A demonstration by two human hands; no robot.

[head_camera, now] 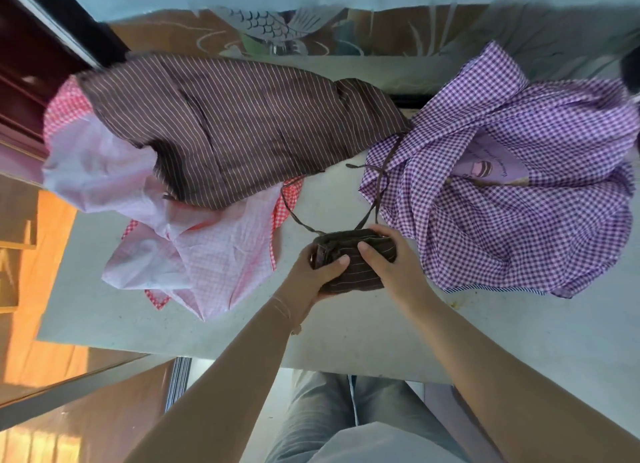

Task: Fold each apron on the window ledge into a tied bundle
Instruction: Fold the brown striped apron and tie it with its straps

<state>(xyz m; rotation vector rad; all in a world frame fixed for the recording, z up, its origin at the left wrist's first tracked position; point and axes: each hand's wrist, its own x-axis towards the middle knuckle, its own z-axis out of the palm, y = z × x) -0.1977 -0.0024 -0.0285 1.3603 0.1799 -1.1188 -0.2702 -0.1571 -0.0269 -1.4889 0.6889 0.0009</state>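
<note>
Nearest the camera, two bare forearms reach up from the bottom edge over grey trousers. Both hands meet on one small brown striped bundle (353, 260) lying on the pale ledge (485, 341), near its middle. The left hand (313, 272) curls round the bundle's left end, thumb lying across the top; its fingers are hidden underneath. The right hand (388, 254) clasps the right side, thumb pressed onto the stripes, fingers wrapped over the far edge.

Two thin dark ties (294, 213) run up and away from the bundle; one loops left, the other climbs right towards the purple cloth, and where each ends is hard to trace.

Beyond that lie three loose aprons, unfolded. A pink checked apron (194, 254) sprawls left, partly buried. A brown striped apron (242, 130) is draped over it, stretching across the back of the ledge. A purple gingham apron (502, 220) sits crumpled on the right, with what may be a printed pocket panel showing in a fold; its print is too small to read.

Farthest back, a pane with a painted fish (273, 26) is cut off by the top edge.
</note>
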